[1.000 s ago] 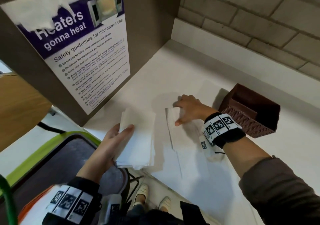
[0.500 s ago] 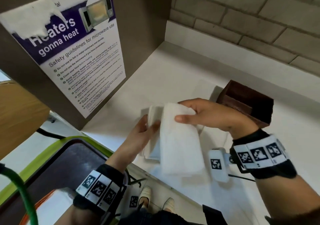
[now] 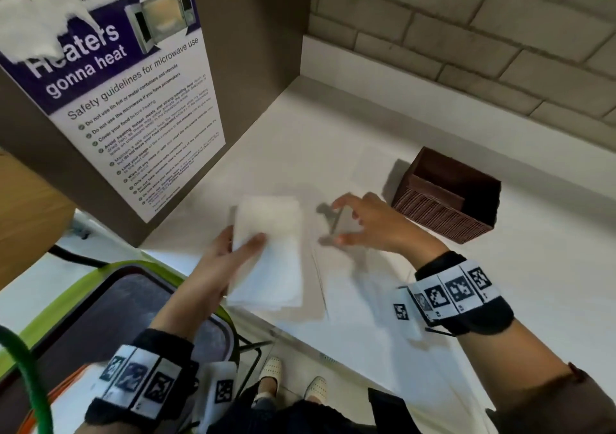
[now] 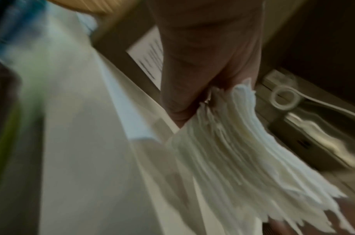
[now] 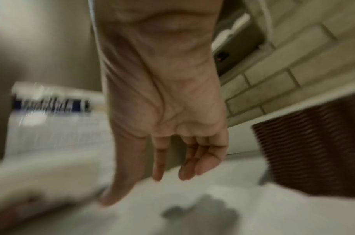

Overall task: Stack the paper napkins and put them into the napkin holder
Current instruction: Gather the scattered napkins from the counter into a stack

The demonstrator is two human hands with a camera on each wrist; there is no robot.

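My left hand (image 3: pixel 241 250) grips a thick stack of white paper napkins (image 3: pixel 270 260), thumb on top, held just above the front of the white counter (image 3: pixel 333 126). In the left wrist view the thumb (image 4: pixel 178 95) presses on the stack's fanned edges (image 4: pixel 233 151). To the right of the stack my right hand (image 3: pixel 336 223) hovers over the counter with fingers spread and nothing in it; the right wrist view shows its fingers (image 5: pixel 158 167) hanging loose. The brown woven napkin holder (image 3: pixel 446 196) (image 5: pixel 313 151) stands to the right of that hand, and no napkins show inside. A single flat napkin (image 3: pixel 371 166) lies left of the holder.
A brown panel with a microwave safety poster (image 3: pixel 133 106) bounds the counter on the left. A brick wall (image 3: pixel 466 33) runs behind it. A green-rimmed dark object (image 3: pixel 110 300) sits below the counter's front edge, near my shoes (image 3: pixel 270 372).
My right hand laid a napkin onto the stack in my left hand, let go, and moved right, lower over the counter. The left hand keeps its hold on the stack.
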